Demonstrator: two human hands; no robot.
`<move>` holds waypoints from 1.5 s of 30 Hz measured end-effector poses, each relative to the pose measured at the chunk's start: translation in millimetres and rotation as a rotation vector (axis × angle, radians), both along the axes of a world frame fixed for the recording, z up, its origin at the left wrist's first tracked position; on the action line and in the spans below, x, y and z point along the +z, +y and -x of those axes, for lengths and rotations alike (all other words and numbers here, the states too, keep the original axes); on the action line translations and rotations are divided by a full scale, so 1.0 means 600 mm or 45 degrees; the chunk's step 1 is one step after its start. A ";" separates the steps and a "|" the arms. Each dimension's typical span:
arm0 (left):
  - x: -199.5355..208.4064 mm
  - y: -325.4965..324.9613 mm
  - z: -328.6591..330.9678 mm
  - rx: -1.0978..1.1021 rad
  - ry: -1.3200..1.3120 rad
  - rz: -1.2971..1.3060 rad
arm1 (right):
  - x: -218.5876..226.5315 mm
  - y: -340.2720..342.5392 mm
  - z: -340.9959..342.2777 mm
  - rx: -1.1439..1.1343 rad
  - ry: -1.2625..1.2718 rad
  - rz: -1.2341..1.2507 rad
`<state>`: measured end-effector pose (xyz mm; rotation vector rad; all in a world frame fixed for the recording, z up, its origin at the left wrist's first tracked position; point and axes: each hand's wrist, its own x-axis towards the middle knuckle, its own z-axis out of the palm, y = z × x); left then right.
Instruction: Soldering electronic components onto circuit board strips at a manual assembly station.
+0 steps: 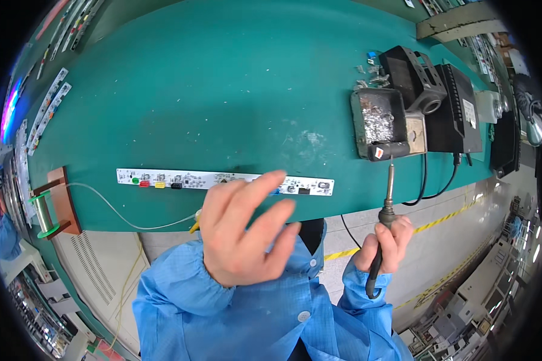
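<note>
My left hand [244, 231] hovers over the near side of a long white circuit board strip [208, 178], its fingers spread. It hides part of the board, which carries small green, red, yellow and black parts. A small yellow piece [194, 226] shows beside the wrist, where a thin solder wire [123, 215] disappears; whether the hand touches either is hidden. In my right hand [390, 243] is a soldering iron [388, 210], tip pointing away from me, near a black tray [358, 123] of metallic bits.
At the left stands a solder spool [43, 215] on a brown holder [72, 210]. More board strips [47, 111] lie at the far left. A black iron stand [411, 75] and a black box [454, 108] with cables occupy the right of the green mat [223, 72]. Small metal parts [376, 78] lie beside them.
</note>
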<state>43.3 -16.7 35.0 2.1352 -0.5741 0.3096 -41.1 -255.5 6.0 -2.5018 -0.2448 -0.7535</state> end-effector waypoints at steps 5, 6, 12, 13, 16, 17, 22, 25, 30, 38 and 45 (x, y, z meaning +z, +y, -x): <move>0.048 -0.075 -0.071 -0.172 0.006 -0.268 | -0.007 0.002 0.000 -0.010 -0.029 0.012; 0.049 -0.092 -0.091 -0.215 -0.014 -0.338 | -0.007 0.003 0.000 -0.022 -0.057 0.015; -0.015 -0.167 -0.149 -0.297 -0.052 -0.249 | 0.010 0.006 -0.008 -0.024 -0.005 0.035; -0.016 -0.172 -0.153 -0.311 -0.049 -0.248 | 0.017 0.006 -0.009 -0.038 -0.001 0.035; -0.016 -0.175 -0.159 -0.343 -0.060 -0.236 | 0.033 0.008 -0.019 -0.088 0.034 0.160; -0.017 -0.176 -0.158 -0.333 -0.047 -0.244 | 0.036 0.009 -0.023 -0.124 0.040 0.216; -0.018 -0.171 -0.156 -0.303 -0.074 -0.268 | 0.044 -0.006 -0.039 -0.143 -0.064 0.191; -0.004 -0.169 -0.153 -0.322 -0.040 -0.263 | 0.013 -0.018 -0.009 -0.041 -0.224 -0.790; 0.053 -0.107 -0.112 -0.271 -0.064 -0.392 | 0.010 -0.031 0.002 0.076 -0.026 -1.932; 0.030 0.058 -0.013 -0.179 -0.010 -0.445 | -0.004 -0.024 -0.003 0.184 0.078 -2.284; -0.032 0.052 0.003 0.160 -0.115 -0.100 | -0.003 -0.019 -0.014 0.254 0.203 -1.994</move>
